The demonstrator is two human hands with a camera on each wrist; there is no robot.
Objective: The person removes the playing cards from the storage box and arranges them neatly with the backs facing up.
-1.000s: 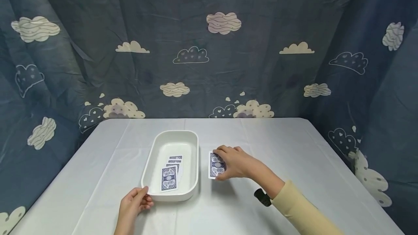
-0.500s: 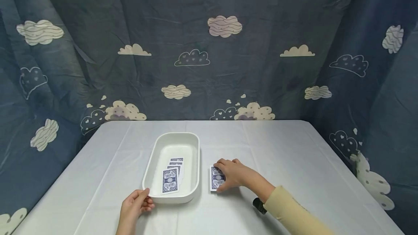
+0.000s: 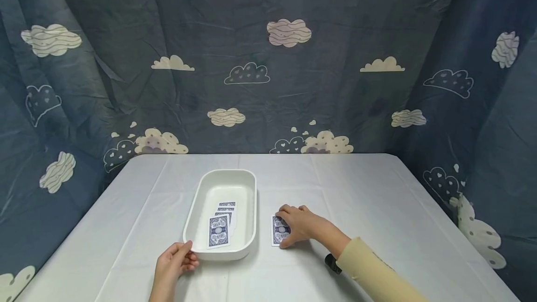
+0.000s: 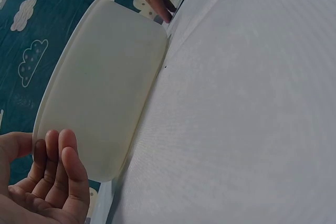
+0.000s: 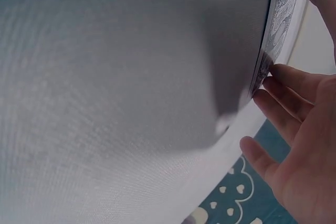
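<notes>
My left hand (image 3: 173, 264) pinches the near left corner of a white, deep-sided plastic tray (image 3: 254, 199). In the left wrist view its thumb is at the rim, with curled fingers against the outer wall of the tray (image 4: 100, 87). Inside the tray, several blue-backed playing cards (image 3: 218, 231) lie face down, overlapping in a slanting row. To the tray's right, my right hand (image 3: 304, 225) holds a face-down blue-backed playing card (image 3: 278, 231) by its short ends, low at the table. The right wrist view shows the card (image 5: 278, 27) between thumb and fingertips, its right part hidden by the hand.
A white cloth covers the table (image 3: 356, 199). Behind and at both sides hangs a dark blue curtain (image 3: 327, 83) printed with clouds. A black band-like device (image 3: 333, 263) sits at the right wrist, beside a pale yellow sleeve (image 3: 373, 269).
My right hand has come down and nearer with the playing card, from above the table to its surface. The left hand keeps its hold on the tray. The view shifted slightly.
</notes>
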